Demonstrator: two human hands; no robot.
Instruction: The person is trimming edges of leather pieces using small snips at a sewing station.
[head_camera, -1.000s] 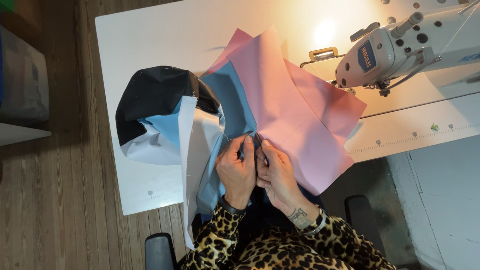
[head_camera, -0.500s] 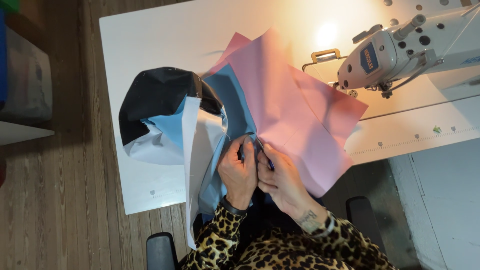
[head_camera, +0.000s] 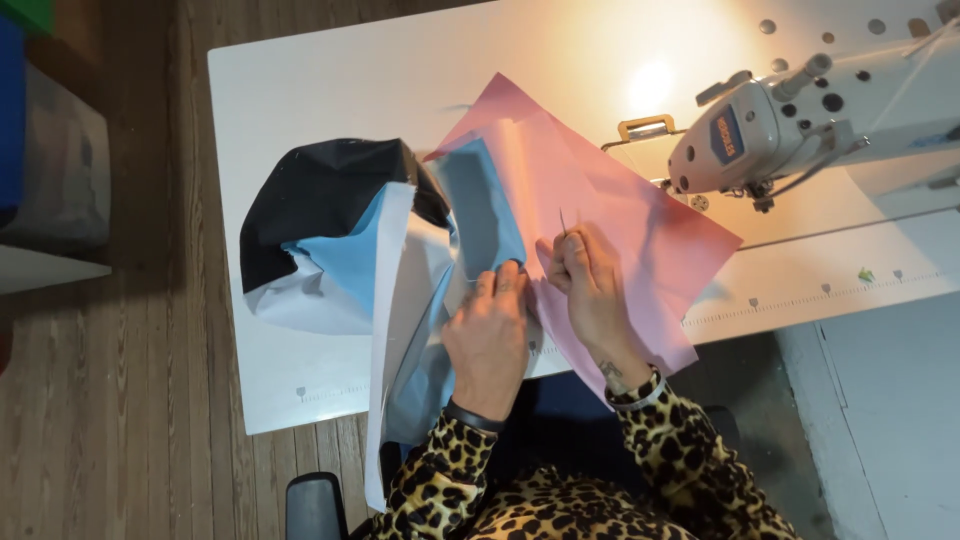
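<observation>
Pink fabric (head_camera: 610, 215) pinched by right hand (head_camera: 590, 280), fingers curled.

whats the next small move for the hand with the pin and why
Probably lower the pin into the pink fabric: the right hand pinches it point-up above the cloth, while the left hand presses the blue fabric flat beside it.

The pin (head_camera: 562, 222) above the right hand (head_camera: 590, 290) is too thin to make out clearly. The left hand (head_camera: 490, 340) covers the fabric edge under it. Right of both hands, the sewing machine (head_camera: 800, 120) runs off the picture's edge.
</observation>
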